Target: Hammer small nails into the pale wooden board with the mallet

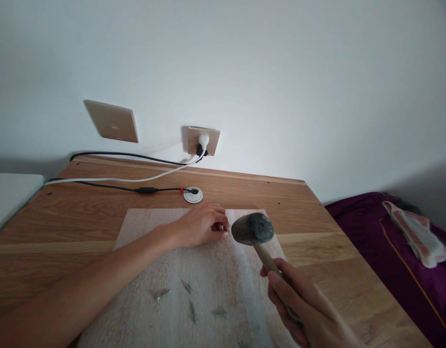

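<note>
My right hand (303, 304) is wrapped round the wooden handle of a hammer with a dark rounded head (252, 228). The head hovers just right of my left hand (203, 224). My left hand rests on a pale wooden board (143, 227), its fingertips pinched together on something small, likely a nail, too small to make out. Several loose nails (188, 299) lie on the board nearer to me.
The board lies on a wooden table (63, 217) against a white wall. A wall socket with a white plug (203, 140) feeds black and white cables (128, 180) across the table's back. A round grommet (193, 194) sits behind the board. A purple bed (390, 251) stands right.
</note>
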The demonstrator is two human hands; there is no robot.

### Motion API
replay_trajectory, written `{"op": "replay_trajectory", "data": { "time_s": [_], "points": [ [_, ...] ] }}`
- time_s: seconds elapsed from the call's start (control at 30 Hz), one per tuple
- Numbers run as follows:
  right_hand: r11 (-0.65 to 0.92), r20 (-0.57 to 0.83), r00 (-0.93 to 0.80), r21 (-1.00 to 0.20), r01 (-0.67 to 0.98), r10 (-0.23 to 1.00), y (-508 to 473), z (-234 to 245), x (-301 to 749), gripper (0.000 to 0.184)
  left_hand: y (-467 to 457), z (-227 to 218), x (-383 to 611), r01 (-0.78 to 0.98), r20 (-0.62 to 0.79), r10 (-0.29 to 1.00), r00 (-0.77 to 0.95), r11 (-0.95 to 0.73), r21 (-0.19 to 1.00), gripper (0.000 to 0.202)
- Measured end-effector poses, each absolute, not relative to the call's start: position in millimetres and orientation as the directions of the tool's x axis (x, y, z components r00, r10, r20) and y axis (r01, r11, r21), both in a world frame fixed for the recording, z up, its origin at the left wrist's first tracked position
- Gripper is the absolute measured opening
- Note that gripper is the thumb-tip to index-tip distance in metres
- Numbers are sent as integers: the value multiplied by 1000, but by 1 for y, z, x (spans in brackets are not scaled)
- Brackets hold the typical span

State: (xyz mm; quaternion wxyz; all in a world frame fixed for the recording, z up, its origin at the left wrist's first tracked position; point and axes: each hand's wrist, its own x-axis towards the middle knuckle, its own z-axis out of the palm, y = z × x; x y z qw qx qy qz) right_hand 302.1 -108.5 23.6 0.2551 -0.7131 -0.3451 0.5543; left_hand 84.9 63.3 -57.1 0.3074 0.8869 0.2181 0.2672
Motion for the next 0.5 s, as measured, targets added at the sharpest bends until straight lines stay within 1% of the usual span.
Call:
{"op": "replay_trajectory", "data": {
  "time_s": [0.1, 0.27, 0.37, 0.5],
  "points": [
    [-614, -600, 139, -747, 257, 788, -109, 20, 300, 84, 64, -57, 85, 217, 335, 546, 768, -713, 667, 14],
    [-635, -607, 188, -749, 189, 772, -109, 20, 298, 88, 65, -59, 85, 229, 329, 535, 778, -729, 646, 13],
    [-634, -601, 203, -746, 206, 773, -110, 22, 296, 88, 66, -60, 85, 233, 328, 537, 777, -730, 643, 12],
    [-622, -597, 172, -749, 230, 783, -110, 23, 294, 87, 65, -60, 85, 220, 324, 542, 775, -714, 665, 14]
  ]
}}
